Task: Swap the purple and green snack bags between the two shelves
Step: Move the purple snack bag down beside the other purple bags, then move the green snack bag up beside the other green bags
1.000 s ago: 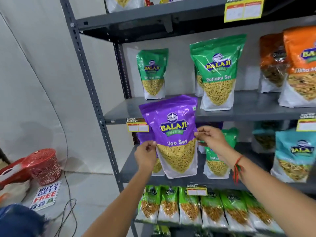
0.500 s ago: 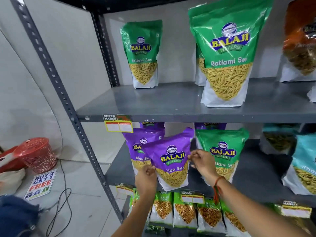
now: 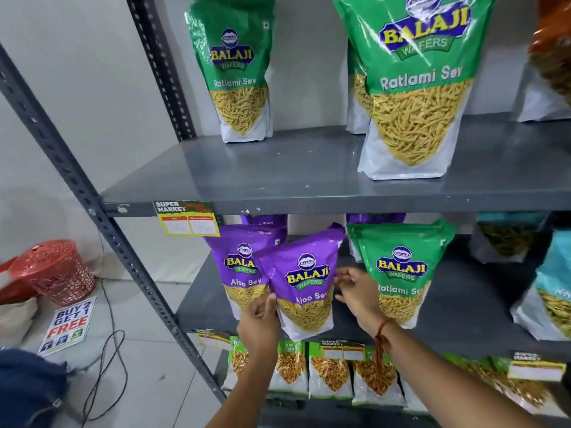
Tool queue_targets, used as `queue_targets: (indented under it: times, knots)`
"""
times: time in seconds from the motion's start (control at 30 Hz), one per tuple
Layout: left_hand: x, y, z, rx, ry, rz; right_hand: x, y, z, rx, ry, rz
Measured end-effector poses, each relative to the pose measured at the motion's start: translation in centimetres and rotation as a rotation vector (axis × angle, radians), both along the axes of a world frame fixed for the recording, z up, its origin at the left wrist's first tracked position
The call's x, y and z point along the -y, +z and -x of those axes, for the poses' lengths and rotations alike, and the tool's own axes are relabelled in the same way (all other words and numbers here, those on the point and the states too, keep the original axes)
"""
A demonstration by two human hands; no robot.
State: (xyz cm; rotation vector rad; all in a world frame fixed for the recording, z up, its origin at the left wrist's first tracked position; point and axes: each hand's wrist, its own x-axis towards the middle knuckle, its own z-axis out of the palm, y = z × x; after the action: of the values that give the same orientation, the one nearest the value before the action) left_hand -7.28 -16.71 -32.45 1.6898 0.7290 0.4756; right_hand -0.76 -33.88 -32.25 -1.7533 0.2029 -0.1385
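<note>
A purple Aloo Sev bag (image 3: 304, 288) leans tilted at the front of the lower shelf (image 3: 463, 319). My left hand (image 3: 259, 322) pinches its lower left edge, thumb on the front. My right hand (image 3: 355, 291) is at the bag's right edge with fingers apart. Another purple bag (image 3: 238, 267) stands just behind on the left, and more purple tops show further back. A green Ratlami Sev bag (image 3: 401, 273) stands to the right on the same shelf. On the upper shelf (image 3: 293, 168) stand a small-looking green bag (image 3: 234, 72) at the back and a large one (image 3: 417, 88) in front.
Teal bags (image 3: 553, 298) fill the lower shelf's right end and an orange bag (image 3: 553, 57) the upper one. Small snack packs (image 3: 327, 372) line the shelf below. A slanted rack upright (image 3: 92, 205) runs on the left. A red basket (image 3: 55, 270), a sign and a cable lie on the floor.
The purple bag came down from in front of the upper shelf and now rests on the lower shelf. My view moved closer and lower. My right hand's fingers have opened.
</note>
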Motion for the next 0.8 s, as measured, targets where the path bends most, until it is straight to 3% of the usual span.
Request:
queue_targets:
  times: [0.1, 0.23, 0.4, 0.53, 0.67, 0.8]
  knots:
    - [1.8, -0.8, 1.7, 0.038, 0.038, 0.108, 0.7, 0.1, 1.8, -0.002, 0.049, -0.080]
    - [5.7, -2.1, 3.7, 0.064, -0.176, 0.053, 3.3, -0.1, 4.3, 0.121, 0.015, 0.015]
    - [10.6, -1.4, 1.6, 0.071, -0.514, -0.121, 8.7, -0.6, 5.9, 0.219, -0.314, 0.080]
    - [13.4, -0.8, -1.9, 0.049, -0.527, -0.174, 13.1, -1.9, 4.8, 0.098, -0.502, 0.063]
    - [14.9, -0.5, -4.6, -0.011, -0.550, -0.235, 15.3, -3.1, 2.2, -0.058, -0.428, 0.017]
    - [15.5, -0.8, -5.5, 0.011, -0.495, -0.257, 15.7, -3.4, 0.5, -0.033, -0.325, -0.045]
